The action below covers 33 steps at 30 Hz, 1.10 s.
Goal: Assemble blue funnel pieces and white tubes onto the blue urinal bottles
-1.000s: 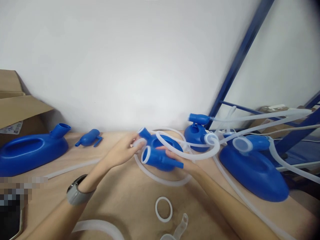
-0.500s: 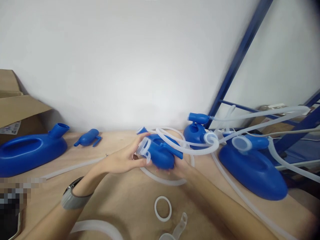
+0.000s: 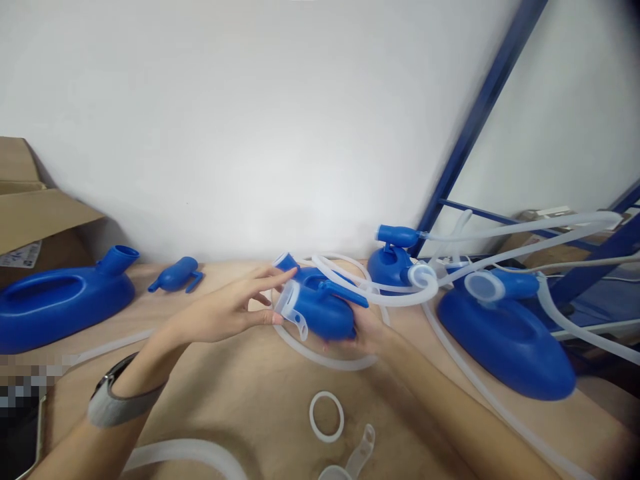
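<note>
My right hand [image 3: 369,328] is wrapped round the far end of a rounded blue plastic urinal spout [image 3: 326,316], holding it over the table. A translucent cap [image 3: 291,304] with a dangling strap sits at the spout's wide mouth. Beside that cap is my left hand [image 3: 227,308], its fingers apart and its thumb tip at the cap's edge; whether the thumb touches it I cannot tell. Behind the held spout lies another blue part [image 3: 285,261], partly hidden. Nearer to me lie a white ring [image 3: 327,440] and a loose translucent cap [image 3: 361,448] with a strap.
A blue urinal bottle [image 3: 65,303] and a blue spout [image 3: 176,275] lie on the left, near a cardboard box [image 3: 50,213]. Blue bottles [image 3: 505,343] with translucent hoses [image 3: 525,257] stand on the right, by a blue metal frame [image 3: 480,127]. A phone-like device [image 3: 25,433] lies front left.
My left hand has let go of the cap and moved a little left, its fingers opening. The cap's strap now hangs lower. My right hand still holds the spout, slightly turned.
</note>
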Available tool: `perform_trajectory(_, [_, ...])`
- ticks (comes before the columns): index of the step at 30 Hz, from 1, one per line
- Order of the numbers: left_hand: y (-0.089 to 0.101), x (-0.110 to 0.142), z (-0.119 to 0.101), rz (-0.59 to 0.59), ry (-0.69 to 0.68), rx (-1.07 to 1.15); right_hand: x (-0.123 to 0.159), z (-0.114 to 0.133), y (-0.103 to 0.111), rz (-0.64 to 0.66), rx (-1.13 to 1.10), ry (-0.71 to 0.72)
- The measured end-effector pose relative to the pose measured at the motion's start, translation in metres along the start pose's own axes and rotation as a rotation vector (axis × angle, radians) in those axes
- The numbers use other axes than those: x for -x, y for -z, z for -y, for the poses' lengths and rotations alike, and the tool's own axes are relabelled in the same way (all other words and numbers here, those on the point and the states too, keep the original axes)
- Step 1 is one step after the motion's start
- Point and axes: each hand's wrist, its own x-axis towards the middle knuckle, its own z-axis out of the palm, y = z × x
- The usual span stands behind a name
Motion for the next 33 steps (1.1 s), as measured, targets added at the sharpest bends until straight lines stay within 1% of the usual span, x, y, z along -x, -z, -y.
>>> perform_trajectory(5, [-0.004, -0.001, -0.001, -0.124, -0.016, 0.025, 0.005, 0.012, 0.000, 0.014, -0.058, -0.092])
perform_trajectory(7, [-0.004, -0.002, -0.001, -0.157, -0.053, 0.032, 0.008, 0.018, -0.002, 0.043, -0.069, -0.148])
perform_trajectory(9, [-0.004, -0.004, -0.002, -0.170, -0.105, 0.036, 0.011, 0.023, -0.005, 0.070, -0.074, -0.217])
perform_trajectory(11, [-0.004, -0.004, -0.004, -0.182, -0.158, 0.049, 0.013, 0.025, -0.007, 0.074, -0.088, -0.255])
perform_trajectory(15, [-0.002, -0.005, -0.006, -0.196, -0.230, 0.013, 0.017, 0.025, -0.011, 0.037, -0.136, -0.221])
perform_trajectory(19, [0.000, -0.003, -0.006, -0.208, -0.239, -0.083, 0.019, 0.024, -0.016, 0.010, -0.136, -0.239])
perform_trajectory(21, [0.001, -0.003, -0.005, -0.205, -0.231, -0.099, 0.019, 0.024, -0.019, 0.024, -0.131, -0.243])
perform_trajectory(26, [0.000, -0.005, 0.002, -0.188, -0.237, -0.078, 0.015, 0.018, -0.017, 0.123, -0.174, -0.270])
perform_trajectory(30, [-0.001, -0.006, 0.003, -0.179, -0.235, -0.068, 0.013, 0.016, -0.015, 0.098, -0.166, -0.271])
perform_trajectory(33, [-0.001, -0.008, 0.002, -0.179, -0.232, -0.055, 0.016, 0.018, -0.018, 0.076, -0.142, -0.289])
